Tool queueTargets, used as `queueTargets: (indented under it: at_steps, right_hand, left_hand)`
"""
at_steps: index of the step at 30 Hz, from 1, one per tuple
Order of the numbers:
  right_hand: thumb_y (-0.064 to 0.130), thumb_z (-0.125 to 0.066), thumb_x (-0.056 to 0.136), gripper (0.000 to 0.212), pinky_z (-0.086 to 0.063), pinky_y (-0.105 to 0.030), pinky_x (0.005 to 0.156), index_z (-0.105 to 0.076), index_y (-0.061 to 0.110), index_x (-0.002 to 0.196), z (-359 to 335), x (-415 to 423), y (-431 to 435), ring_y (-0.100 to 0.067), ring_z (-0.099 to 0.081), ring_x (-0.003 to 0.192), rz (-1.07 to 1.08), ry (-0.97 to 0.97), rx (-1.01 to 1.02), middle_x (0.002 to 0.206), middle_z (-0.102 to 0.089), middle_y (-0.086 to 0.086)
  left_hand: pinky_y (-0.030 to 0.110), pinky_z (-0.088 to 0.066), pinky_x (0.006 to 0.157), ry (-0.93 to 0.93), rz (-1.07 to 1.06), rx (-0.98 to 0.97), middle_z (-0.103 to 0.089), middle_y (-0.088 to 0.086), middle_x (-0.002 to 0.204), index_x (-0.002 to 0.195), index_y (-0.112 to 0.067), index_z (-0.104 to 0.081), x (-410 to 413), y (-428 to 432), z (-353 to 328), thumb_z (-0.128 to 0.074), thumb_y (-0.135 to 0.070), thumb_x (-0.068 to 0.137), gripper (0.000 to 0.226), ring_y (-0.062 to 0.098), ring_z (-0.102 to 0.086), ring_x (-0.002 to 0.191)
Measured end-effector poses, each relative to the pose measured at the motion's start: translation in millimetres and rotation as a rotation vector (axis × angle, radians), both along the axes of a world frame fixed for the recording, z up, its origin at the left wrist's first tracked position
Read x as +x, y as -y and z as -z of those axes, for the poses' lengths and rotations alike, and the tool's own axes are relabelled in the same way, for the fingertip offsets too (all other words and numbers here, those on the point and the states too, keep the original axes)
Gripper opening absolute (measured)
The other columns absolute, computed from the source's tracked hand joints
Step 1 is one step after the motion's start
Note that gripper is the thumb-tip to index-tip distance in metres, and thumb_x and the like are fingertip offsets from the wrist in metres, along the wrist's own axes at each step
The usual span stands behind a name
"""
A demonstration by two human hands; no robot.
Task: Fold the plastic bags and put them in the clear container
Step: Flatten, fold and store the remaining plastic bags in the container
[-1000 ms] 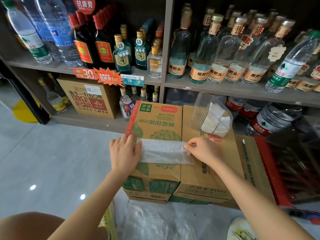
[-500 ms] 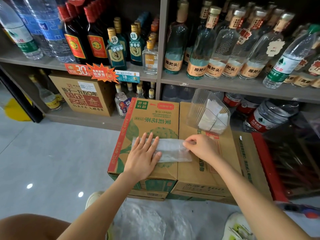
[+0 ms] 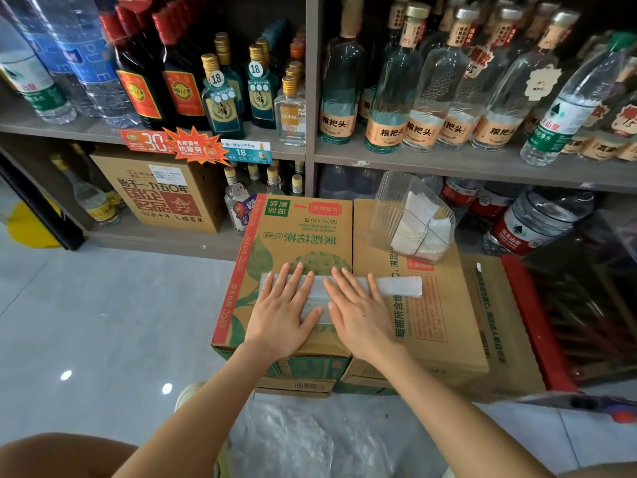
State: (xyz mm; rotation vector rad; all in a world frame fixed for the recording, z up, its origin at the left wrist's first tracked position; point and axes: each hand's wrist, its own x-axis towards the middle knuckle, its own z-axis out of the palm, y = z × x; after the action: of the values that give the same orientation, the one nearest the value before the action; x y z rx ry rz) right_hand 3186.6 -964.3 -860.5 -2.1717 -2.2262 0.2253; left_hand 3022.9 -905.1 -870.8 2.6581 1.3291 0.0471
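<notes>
The left hand [image 3: 281, 310] and right hand [image 3: 358, 313] press flat, fingers [image 3: 294, 281] straight, on the plastic bag [image 3: 400, 287], a soft, slippery strip across the middle of the two boxes [image 3: 303, 236], probably easiest to pinch at its free right end.

The left hand [image 3: 279, 315] and right hand [image 3: 358, 315] lie side by side on the plastic bag [image 3: 400, 287], which lies across the cardboard boxes [image 3: 303, 232]. Beyond the right hand, the clear container [image 3: 393, 201] stands on the boxes, with the shelf [image 3: 448, 163] behind it.
</notes>
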Motion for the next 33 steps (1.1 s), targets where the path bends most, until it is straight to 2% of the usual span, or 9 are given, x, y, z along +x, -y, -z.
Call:
queueTargets:
  at_steps: [5, 10, 13, 17, 21, 24, 27, 30, 33]
  right_hand:
    - [0.058, 0.012, 0.093, 0.06, 0.014, -0.046, 0.117, 0.018, 0.031, 0.146, 4, 56, 26, -0.016, 0.023, 0.142, 0.167, 0.101, -0.077, 0.154, 0.024, 0.005]
    - [0.062, 0.023, 0.085, 0.07, 0.012, -0.047, 0.118, 0.019, 0.029, 0.147, 2, 104, 52, -0.019, 0.022, 0.143, 0.295, 0.152, -0.102, 0.156, 0.02, 0.001]
    - [0.062, 0.001, 0.096, 0.068, -0.004, -0.047, 0.117, -0.013, 0.023, 0.151, -4, 86, 51, -0.027, -0.009, 0.145, 0.215, 0.115, 0.155, 0.157, -0.01, -0.007]
    - [0.051, -0.033, 0.094, 0.051, -0.018, -0.048, 0.11, -0.059, 0.023, 0.127, 1, 49, 43, -0.02, -0.049, 0.128, -0.144, 0.071, 0.362, 0.137, -0.052, 0.0]
    - [0.033, -0.042, 0.091, 0.036, -0.022, -0.045, 0.111, -0.075, 0.02, 0.098, 9, 40, 33, -0.015, -0.067, 0.103, -0.153, -0.036, 0.472, 0.108, -0.072, 0.003]
    - [0.03, -0.048, 0.091, 0.03, -0.025, -0.047, 0.11, -0.075, 0.02, 0.095, 9, 39, 34, -0.011, -0.07, 0.095, -0.145, -0.099, 0.518, 0.102, -0.073, 0.004]
    - [0.029, -0.048, 0.092, 0.028, -0.031, -0.048, 0.11, -0.075, 0.02, 0.09, 5, 40, 41, -0.006, -0.07, 0.084, -0.13, -0.14, 0.561, 0.092, -0.074, 0.008]
    - [0.027, -0.047, 0.092, 0.03, -0.037, -0.051, 0.107, -0.073, 0.02, 0.079, 0, 38, 49, -0.005, -0.067, 0.07, -0.108, -0.167, 0.573, 0.078, -0.073, 0.01]
    - [0.028, -0.047, 0.09, 0.031, -0.039, -0.05, 0.104, -0.072, 0.02, 0.075, -3, 39, 52, -0.007, -0.064, 0.064, -0.047, -0.202, 0.542, 0.07, -0.07, 0.011]
  left_hand:
    - [0.035, 0.022, 0.114, -0.024, -0.003, 0.012, 0.012, 0.0, 0.16, 0.151, -0.025, 0.011, 0, -1, 1, 0.024, -0.068, 0.077, 0.086, 0.019, 0.02, 0.146]
    - [0.036, 0.018, 0.116, -0.038, 0.0, 0.01, 0.009, 0.001, 0.161, 0.153, -0.023, 0.007, 0, 0, 0, 0.026, -0.068, 0.076, 0.091, 0.021, 0.017, 0.147]
    - [0.037, 0.018, 0.116, -0.032, 0.002, 0.007, 0.01, 0.002, 0.161, 0.153, -0.023, 0.009, 1, 0, 0, 0.031, -0.07, 0.072, 0.096, 0.021, 0.018, 0.147]
    - [0.036, 0.018, 0.116, -0.028, 0.011, -0.01, 0.012, 0.001, 0.16, 0.146, -0.023, 0.017, -1, -2, -1, 0.034, -0.074, 0.067, 0.095, 0.017, 0.022, 0.144]
    - [0.025, 0.018, 0.113, 0.16, -0.008, -0.131, 0.009, -0.003, 0.158, 0.153, -0.022, 0.002, -4, -4, -8, 0.009, -0.083, 0.072, 0.102, 0.009, 0.02, 0.14]
    - [0.022, 0.011, 0.114, 0.419, -0.042, -0.191, -0.005, -0.01, 0.156, 0.15, -0.024, -0.027, -14, -3, -16, -0.022, -0.074, 0.079, 0.088, 0.006, 0.004, 0.145]
    - [0.034, -0.009, 0.118, 0.497, 0.026, -0.087, -0.049, -0.008, 0.141, 0.122, -0.024, -0.064, -33, 1, -19, -0.033, -0.077, 0.084, 0.072, 0.011, -0.039, 0.133]
    - [0.033, -0.035, 0.105, 0.477, 0.111, -0.077, -0.068, -0.008, 0.11, 0.104, -0.02, -0.073, -52, 9, -21, -0.041, -0.075, 0.083, 0.067, 0.011, -0.059, 0.107]
    - [0.03, -0.044, 0.09, 0.41, 0.098, -0.082, -0.07, -0.005, 0.108, 0.105, -0.019, -0.074, -56, 14, -22, -0.052, -0.063, 0.078, 0.056, 0.017, -0.063, 0.102]
